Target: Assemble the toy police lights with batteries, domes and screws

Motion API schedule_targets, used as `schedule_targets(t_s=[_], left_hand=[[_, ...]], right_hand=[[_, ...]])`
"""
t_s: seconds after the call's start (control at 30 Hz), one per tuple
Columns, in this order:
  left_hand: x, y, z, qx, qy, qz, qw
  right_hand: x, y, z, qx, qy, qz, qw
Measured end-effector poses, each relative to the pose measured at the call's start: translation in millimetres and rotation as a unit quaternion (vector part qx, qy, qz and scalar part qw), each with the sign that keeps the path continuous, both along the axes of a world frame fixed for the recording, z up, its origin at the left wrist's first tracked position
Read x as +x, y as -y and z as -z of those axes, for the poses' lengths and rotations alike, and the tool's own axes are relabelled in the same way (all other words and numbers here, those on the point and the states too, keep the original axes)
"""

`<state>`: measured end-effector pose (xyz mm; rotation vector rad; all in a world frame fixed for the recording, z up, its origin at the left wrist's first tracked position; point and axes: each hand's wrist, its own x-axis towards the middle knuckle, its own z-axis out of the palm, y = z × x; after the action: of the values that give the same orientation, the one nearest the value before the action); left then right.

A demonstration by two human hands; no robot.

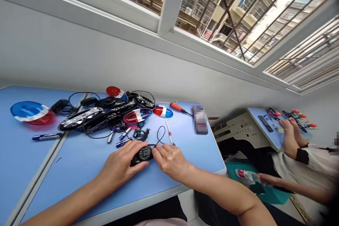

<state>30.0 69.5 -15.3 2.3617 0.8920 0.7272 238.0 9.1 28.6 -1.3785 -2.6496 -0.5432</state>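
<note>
Between my hands, low over the blue table, is a black plastic housing (144, 153) with a round grille-like face. My left hand (124, 160) is wrapped round its left side, thumb below and fingers above. At its right end my right hand (171, 160) is closed, fingertips pressed against the housing where a thin black cable (160, 135) loops up. Whether the right fingers pinch the cable itself is hidden. A screwdriver with a clear shaft (169, 132) lies just beyond my right hand. Small black clamp-like parts (141, 134) and blue-and-white batteries (124, 142) lie beyond my left hand.
Black housings (106, 118) with cables and red-and-blue lens covers (33, 113) are heaped along the wall side. An orange-handled screwdriver (177, 107) and a pixelated flat object (200, 119) lie right. Another person sits at a second table (258, 113), holding a bottle (247, 175).
</note>
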Motion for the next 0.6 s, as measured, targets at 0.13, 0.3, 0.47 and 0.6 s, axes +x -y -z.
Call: schedule_targets(t_s=[0.13,0.3,0.47,0.6], left_hand=[[0.8,0.6,0.5,0.005,0.005,0.001,1.0],[2.3,1.1,-8.7,-0.03,-0.009,-0.001,1.0],[3.4,-1.7,-20.4,-0.049,-0.016,-0.009,0.999],[2.2,-1.8,-18.2,-0.048,-0.012,0.002,0.999]], right_hand=[[-1.8,2.8,5.8,0.04,-0.025,0.029,0.998],[0.8,-2.2,6.5,0.065,-0.106,0.069,0.99],[9.4,-5.1,10.2,0.044,-0.18,0.065,0.98],[11.9,-2.4,10.9,0.013,-0.194,0.066,0.979]])
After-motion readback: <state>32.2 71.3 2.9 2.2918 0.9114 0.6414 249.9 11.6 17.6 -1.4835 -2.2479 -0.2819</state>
